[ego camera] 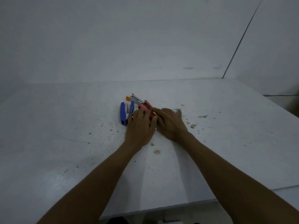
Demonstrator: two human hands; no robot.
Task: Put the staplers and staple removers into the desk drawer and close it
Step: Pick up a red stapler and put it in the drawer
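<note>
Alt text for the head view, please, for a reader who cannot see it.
Both hands, left hand and right hand, meet on a pink stapler in a small cluster on a white speckled desk. A blue stapler lies open just left, an orange-tipped one behind. No drawer shows.

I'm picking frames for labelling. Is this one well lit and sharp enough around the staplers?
Head view: dim, bluish, soft light; both hands, left and right, slightly blurred and covering part of the pile; blue stapler and pink stapler readable; wide-angle bending at the desk edge.
</note>
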